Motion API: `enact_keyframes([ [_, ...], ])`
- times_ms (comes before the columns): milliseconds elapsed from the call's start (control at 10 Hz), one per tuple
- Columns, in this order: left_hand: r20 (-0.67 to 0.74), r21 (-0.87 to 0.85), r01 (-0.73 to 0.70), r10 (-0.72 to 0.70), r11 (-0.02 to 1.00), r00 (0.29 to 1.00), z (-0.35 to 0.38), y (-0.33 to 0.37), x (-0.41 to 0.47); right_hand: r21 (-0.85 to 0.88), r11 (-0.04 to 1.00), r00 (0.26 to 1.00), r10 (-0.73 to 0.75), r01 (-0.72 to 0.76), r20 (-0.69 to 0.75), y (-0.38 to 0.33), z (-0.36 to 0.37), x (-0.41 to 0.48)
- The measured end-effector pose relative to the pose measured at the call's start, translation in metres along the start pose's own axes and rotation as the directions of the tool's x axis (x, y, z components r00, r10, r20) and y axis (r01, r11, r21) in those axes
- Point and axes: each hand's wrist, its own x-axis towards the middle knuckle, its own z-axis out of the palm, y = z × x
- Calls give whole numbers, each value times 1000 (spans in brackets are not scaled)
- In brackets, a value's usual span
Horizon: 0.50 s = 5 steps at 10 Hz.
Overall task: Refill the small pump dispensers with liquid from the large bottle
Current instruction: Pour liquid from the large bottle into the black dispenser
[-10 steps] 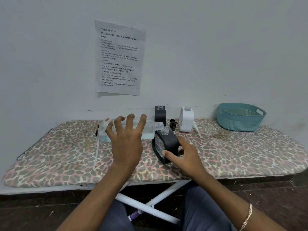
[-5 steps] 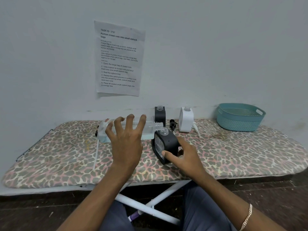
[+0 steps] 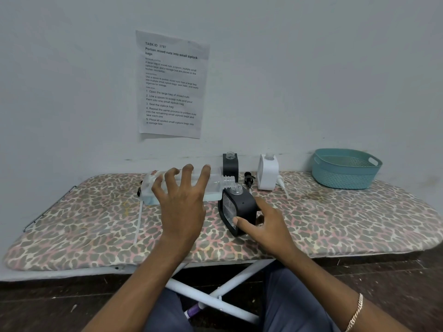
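filling a small dispenser

the big clear plastic bottle point(image 3: 213, 186) is tipped on its side over the leopard-print ironing board point(image 3: 96, 224), its open neck right above the open mouth of a small black square dispenser point(image 3: 242, 207). the left hand point(image 3: 184, 204) curls spread fingers round the bottle; the right hand point(image 3: 266, 224) pinches the tilted dispenser. i think filling has only begun; i cannot tell if liquid runs. a second black dispenser point(image 3: 230, 165) and a white dispenser point(image 3: 268, 173) wait open by the wall, with a loose black pump top point(image 3: 248, 179) between. a teal basket point(image 3: 345, 173) sits far right, blocking nothing.
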Motion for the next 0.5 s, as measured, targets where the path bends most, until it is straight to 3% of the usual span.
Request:
enact_keyframes([
  [500,1,3,2,-2,1000,1000,1,0,0,3,1000,1000,-3,2,5,-1,0,0],
])
